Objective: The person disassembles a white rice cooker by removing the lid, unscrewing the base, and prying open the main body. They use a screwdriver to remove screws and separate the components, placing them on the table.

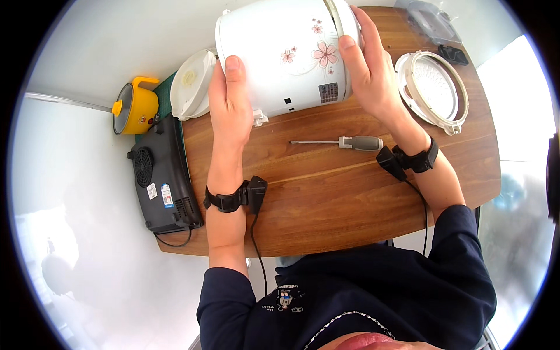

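Between my two hands is a white rice cooker body (286,58) with pink flowers, tipped on its side above the far part of the table. My left hand (230,99) presses against its left end, thumb on top. On the other end, my right hand (370,76) grips with thumb and fingers around the rim. A small white latch or hinge piece (260,118) sticks out at the lower left corner. Below the cooker lies a screwdriver (360,143) with a grey handle, its shaft pointing left; neither hand touches it.
The wooden table (326,204) carries a round white lid (189,87) at left and a white ring-shaped lid part (461,96) at right. An upturned black appliance (163,175) and a yellow pot (140,111) stand left. A clear plastic container (429,20) sits far right, near a small black part (453,55).
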`<action>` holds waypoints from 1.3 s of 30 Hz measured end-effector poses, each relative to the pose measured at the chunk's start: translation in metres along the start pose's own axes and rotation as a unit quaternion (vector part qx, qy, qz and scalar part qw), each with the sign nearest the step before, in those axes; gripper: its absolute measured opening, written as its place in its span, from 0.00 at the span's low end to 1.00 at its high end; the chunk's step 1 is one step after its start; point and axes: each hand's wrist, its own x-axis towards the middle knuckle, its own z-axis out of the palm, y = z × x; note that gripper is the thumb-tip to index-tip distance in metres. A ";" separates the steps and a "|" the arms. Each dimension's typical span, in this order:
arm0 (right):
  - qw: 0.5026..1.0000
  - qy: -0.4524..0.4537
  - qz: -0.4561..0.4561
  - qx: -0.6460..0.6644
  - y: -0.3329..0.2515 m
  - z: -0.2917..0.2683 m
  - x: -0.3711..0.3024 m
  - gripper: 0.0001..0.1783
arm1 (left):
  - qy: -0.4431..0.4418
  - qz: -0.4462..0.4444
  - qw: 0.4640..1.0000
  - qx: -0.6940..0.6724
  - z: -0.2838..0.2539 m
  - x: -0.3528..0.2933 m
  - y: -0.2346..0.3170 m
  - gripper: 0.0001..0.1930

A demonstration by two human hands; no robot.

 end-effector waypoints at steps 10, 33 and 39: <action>0.995 -0.043 -0.073 -0.047 -0.001 -0.009 0.006 0.37 | 0.000 0.019 1.000 -0.015 -0.002 0.001 -0.010 0.29; 0.967 -0.168 0.029 -0.191 -0.015 -0.046 -0.032 0.40 | 0.031 -0.024 0.999 -0.028 -0.012 0.007 -0.021 0.29; 0.882 -0.371 -0.084 -0.277 -0.011 -0.052 -0.092 0.25 | 0.006 -0.010 0.998 -0.064 -0.008 0.009 -0.015 0.31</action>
